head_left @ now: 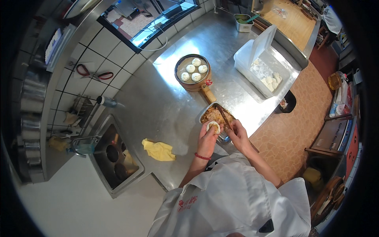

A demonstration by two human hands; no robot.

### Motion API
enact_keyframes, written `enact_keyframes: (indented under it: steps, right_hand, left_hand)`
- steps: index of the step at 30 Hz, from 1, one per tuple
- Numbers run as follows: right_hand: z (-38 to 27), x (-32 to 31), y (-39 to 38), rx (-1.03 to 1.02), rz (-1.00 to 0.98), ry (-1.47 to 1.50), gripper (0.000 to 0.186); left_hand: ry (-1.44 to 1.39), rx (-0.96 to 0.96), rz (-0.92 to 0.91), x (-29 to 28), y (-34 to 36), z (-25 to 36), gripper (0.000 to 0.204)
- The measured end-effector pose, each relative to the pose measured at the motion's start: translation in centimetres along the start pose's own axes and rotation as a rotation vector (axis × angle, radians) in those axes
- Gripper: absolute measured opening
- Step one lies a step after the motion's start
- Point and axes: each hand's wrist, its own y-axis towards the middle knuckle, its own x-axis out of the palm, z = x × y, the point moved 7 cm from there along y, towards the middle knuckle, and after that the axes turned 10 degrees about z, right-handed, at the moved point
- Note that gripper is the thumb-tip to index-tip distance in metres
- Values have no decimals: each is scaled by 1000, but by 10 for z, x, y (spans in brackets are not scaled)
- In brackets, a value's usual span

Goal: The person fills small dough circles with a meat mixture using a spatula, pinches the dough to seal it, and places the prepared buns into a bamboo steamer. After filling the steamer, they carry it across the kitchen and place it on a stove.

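Observation:
My left hand [207, 141] cups a round white dough wrapper [209, 130] with a dab of filling on it. The fingers of my right hand [239, 136] are closed round a dark, flat filling spatula [223, 113], whose far end reaches over the filling [212, 115]. This orange-brown, minced-looking filling lies in a metal tray [202, 116] just beyond my hands. Farther back stands a round steamer basket [177, 75] with several small white buns [190, 68] inside. Between basket and tray lies a short wooden stick [208, 94], perhaps a rolling pin.
At the right, a clear plastic bin [245, 75] with its lid raised holds white dough pieces [271, 82]. A yellow cloth [158, 150] lies left of my arms, near the sink [114, 158]. A small container [243, 26] with a green-handled tool stands at the back.

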Motion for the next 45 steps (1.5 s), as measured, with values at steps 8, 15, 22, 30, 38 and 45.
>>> enact_keyframes:
  steps: [8, 15, 22, 30, 38, 45]
  right_hand:
    - [-13, 12, 7, -2, -13, -149, 12]
    - [-26, 9, 8, -125, -16, -296, 10]
    - [-34, 8, 12, -112, -37, -250, 9]
    - [-51, 11, 11, -318, -124, -337, 16]
    - [-48, 5, 19, -207, -226, -337, 14]
    - [-34, 5, 13, 17, -126, -189, 11]
  left_hand:
    - [33, 47, -4, -3, 1, -4, 27]
    - [186, 71, 37, -3, -5, -14, 26]
    - [263, 92, -2, -2, -3, -13, 25]
    - [272, 42, -84, -3, -3, -15, 24]
    - [320, -32, -66, 1, -1, -7, 27]
    - [96, -62, -78, -3, 3, -17, 26]
